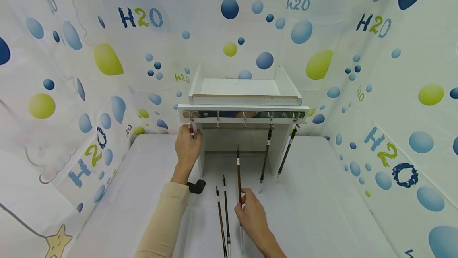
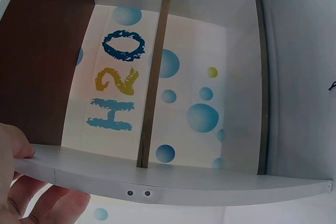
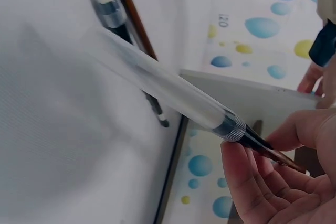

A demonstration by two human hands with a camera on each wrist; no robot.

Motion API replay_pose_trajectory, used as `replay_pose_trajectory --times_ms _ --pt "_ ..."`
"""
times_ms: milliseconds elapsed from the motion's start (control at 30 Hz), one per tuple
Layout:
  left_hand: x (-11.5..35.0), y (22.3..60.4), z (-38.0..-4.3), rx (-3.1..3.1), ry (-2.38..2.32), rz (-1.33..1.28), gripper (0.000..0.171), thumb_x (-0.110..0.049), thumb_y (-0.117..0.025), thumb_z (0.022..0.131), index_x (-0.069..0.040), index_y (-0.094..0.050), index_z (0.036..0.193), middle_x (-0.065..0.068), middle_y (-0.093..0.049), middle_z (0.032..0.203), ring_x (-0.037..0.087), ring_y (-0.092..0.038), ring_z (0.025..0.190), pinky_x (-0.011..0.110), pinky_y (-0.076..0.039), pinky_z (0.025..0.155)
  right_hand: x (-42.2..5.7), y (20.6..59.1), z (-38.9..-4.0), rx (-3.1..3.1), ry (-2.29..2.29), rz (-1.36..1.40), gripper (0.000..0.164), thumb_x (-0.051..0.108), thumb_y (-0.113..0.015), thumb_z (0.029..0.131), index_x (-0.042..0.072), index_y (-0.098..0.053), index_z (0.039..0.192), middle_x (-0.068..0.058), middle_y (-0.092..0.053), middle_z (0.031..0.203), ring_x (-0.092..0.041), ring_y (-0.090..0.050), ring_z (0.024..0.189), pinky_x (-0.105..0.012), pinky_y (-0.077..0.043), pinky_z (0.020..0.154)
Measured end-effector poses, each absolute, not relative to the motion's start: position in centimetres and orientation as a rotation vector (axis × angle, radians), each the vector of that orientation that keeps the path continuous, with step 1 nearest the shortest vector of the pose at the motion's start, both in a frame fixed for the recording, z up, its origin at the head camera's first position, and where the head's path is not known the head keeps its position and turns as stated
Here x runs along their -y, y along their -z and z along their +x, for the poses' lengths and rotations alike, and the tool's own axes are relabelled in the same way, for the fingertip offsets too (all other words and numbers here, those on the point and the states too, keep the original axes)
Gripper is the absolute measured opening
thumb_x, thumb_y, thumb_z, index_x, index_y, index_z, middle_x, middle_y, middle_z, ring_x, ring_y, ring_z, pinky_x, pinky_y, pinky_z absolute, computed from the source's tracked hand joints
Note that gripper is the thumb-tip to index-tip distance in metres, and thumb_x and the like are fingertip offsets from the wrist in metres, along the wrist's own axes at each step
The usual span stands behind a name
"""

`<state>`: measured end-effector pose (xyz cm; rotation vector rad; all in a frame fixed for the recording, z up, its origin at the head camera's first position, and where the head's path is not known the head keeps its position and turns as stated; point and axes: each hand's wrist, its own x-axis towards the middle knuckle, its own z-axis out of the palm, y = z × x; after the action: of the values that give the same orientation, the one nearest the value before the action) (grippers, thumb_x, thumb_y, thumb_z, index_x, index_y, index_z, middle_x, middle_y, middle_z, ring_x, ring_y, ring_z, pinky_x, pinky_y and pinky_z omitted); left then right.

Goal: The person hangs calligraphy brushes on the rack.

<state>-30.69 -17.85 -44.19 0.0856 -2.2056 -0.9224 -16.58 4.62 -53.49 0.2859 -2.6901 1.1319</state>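
A white shelf rack (image 1: 247, 101) with a row of metal hooks stands on the table. My left hand (image 1: 187, 146) is at its left side; in the left wrist view the thumb and fingers grip the side panel (image 2: 173, 182) from both faces. My right hand (image 1: 252, 210) pinches a calligraphy brush (image 1: 238, 170) by its brown handle, between thumb and fingertips. Its hanging loop points toward the rack. A clear cap (image 3: 173, 93) covers the bristle end in the right wrist view. Two more brushes, one dark (image 1: 226, 206) and one brown (image 1: 220, 218), lie left of it.
Two capped brushes hang from the right hooks, one inner (image 1: 266, 154) and one outer (image 1: 287, 152). An open tray (image 1: 243, 87) tops the rack. A black object (image 1: 196, 186) shows by the left wrist. Printed cloth walls (image 1: 264, 15) surround the white table (image 1: 322, 194).
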Motion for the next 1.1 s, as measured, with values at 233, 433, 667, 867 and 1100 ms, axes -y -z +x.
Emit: replay_pose_trajectory --times_ms 233,433,667,867,1100 --pt "17.9 44.2 -30.6 2.199 0.92 0.079 0.026 -0.015 -0.06 0.093 0.006 -0.059 0.108 0.024 -0.065 0.1 0.04 -0.074 0.085 0.057 -0.056 0.07 -4.7 52.3 -16.5 2.66 -1.118 0.318 0.039 0.004 -0.065 0.083 0.0 -0.057 0.121 0.0 -0.063 0.083 0.002 -0.045 0.057 -0.018 -0.038 0.047" --pt "17.8 44.1 -30.6 2.198 0.909 0.075 0.026 -0.014 -0.061 0.093 0.006 -0.059 0.108 0.024 -0.065 0.099 0.04 -0.074 0.085 0.057 -0.056 0.069 -4.7 51.5 -16.6 2.663 -1.126 0.306 0.039 0.004 -0.065 0.084 0.0 -0.056 0.121 -0.001 -0.064 0.084 0.001 -0.048 0.059 -0.018 -0.039 0.047" --pt "17.9 44.1 -30.6 2.202 0.921 0.082 0.026 -0.015 -0.061 0.092 0.005 -0.06 0.108 0.023 -0.066 0.1 0.039 -0.074 0.086 0.057 -0.056 0.07 -4.8 50.8 -16.8 2.65 -1.155 0.31 0.039 0.005 -0.064 0.084 0.0 -0.055 0.122 -0.002 -0.064 0.084 0.0 -0.048 0.06 -0.018 -0.04 0.049" --pt "17.9 44.2 -30.6 2.207 0.923 0.081 0.027 -0.016 -0.06 0.093 0.006 -0.06 0.109 0.023 -0.066 0.1 0.039 -0.074 0.086 0.056 -0.056 0.07 -4.9 50.0 -17.1 2.555 -1.114 0.372 0.038 0.003 -0.066 0.083 0.001 -0.055 0.119 -0.003 -0.063 0.083 0.0 -0.051 0.061 -0.017 -0.041 0.049" --pt "17.9 44.2 -30.7 2.215 0.925 0.089 0.027 -0.016 -0.06 0.093 0.005 -0.06 0.109 0.023 -0.066 0.101 0.038 -0.074 0.087 0.056 -0.056 0.07 -5.1 49.0 -17.3 2.504 -1.083 0.401 0.038 0.002 -0.067 0.083 0.001 -0.053 0.119 -0.005 -0.065 0.084 -0.004 -0.055 0.064 -0.017 -0.042 0.05"
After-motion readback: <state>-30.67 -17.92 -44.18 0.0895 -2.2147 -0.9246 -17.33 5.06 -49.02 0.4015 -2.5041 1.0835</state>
